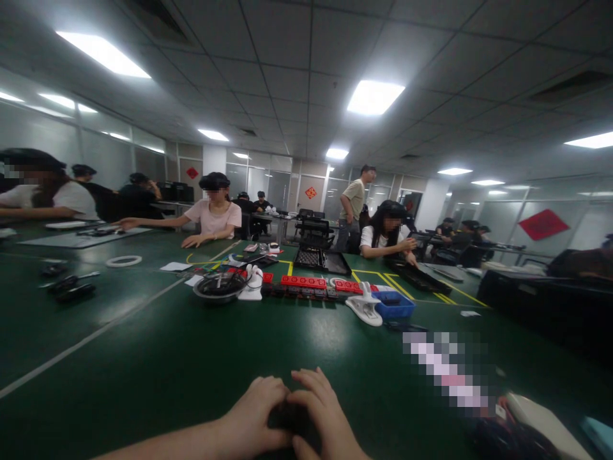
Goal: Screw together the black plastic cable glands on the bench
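My left hand [261, 412] and my right hand [328, 412] come together low in the middle of the view, just over the near part of the green table [182, 358]. The fingers of both curl inward, around a dark patch [287, 418] too dim and too hidden to name. My left fingers are bent close together, while some of the right ones reach forward, slightly parted. Further ahead lies a long row of red and black blocks [306, 284], with a white clip-like stand [366, 306] at its right end.
Left of the row sits a round dark bowl [220, 284]. A blue bin [393, 305] stands on the right, near an open black case [320, 259]. A pale box-like thing [546, 425] lies at the lower right. Other people sit around the table, and one person [355, 204] stands behind.
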The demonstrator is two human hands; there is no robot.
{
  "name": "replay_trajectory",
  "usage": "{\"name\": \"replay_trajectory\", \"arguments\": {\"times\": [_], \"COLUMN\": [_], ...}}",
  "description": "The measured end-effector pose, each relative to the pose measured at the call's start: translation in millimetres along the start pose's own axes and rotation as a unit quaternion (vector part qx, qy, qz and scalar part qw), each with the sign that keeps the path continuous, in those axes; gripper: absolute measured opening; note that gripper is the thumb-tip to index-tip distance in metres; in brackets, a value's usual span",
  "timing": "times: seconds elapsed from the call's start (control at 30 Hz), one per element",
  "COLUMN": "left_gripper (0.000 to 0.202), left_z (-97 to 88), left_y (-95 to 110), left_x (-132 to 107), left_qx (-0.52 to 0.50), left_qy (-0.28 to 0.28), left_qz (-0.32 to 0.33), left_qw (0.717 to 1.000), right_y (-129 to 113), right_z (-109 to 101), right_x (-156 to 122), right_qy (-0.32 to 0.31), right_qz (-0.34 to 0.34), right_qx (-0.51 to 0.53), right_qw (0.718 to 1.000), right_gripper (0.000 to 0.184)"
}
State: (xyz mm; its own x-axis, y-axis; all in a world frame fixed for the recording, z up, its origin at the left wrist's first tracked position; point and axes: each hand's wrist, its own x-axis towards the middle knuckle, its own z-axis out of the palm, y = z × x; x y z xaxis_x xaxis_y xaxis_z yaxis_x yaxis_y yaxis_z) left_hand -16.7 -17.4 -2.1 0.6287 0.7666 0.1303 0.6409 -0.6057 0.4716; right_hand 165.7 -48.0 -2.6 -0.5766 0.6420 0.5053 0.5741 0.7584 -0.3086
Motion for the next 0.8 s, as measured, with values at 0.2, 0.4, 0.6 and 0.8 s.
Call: {"name": "replay_trajectory", "arguments": {"times": [0.2,0.4,0.6,0.8], "left_gripper": [0.027,0.020,0.018,0.022], "left_z": [-5.3,-5.6,-8.7,-6.7], "left_y": [4,5,9,5], "left_x": [0,0,-1,-1], "left_qx": [0.007,-0.005,-0.008,-0.009], "left_qy": [-0.009,-0.017,-0.037,-0.028], "left_qz": [0.002,-0.003,-0.020,-0.006], "left_qw": [1.000,1.000,0.999,1.000], "right_y": [-8,-18,-20,-19], "right_z": [5,7,0,-6], "right_x": [2,13,14,9], "right_qy": [0.080,0.044,0.002,-0.010], "right_qz": [0.085,0.193,0.155,0.071], "right_qx": [-0.023,-0.051,-0.028,0.009], "right_qw": [0.993,0.979,0.987,0.997], "right_gripper": [0.048,0.033,0.023,0.038]}}
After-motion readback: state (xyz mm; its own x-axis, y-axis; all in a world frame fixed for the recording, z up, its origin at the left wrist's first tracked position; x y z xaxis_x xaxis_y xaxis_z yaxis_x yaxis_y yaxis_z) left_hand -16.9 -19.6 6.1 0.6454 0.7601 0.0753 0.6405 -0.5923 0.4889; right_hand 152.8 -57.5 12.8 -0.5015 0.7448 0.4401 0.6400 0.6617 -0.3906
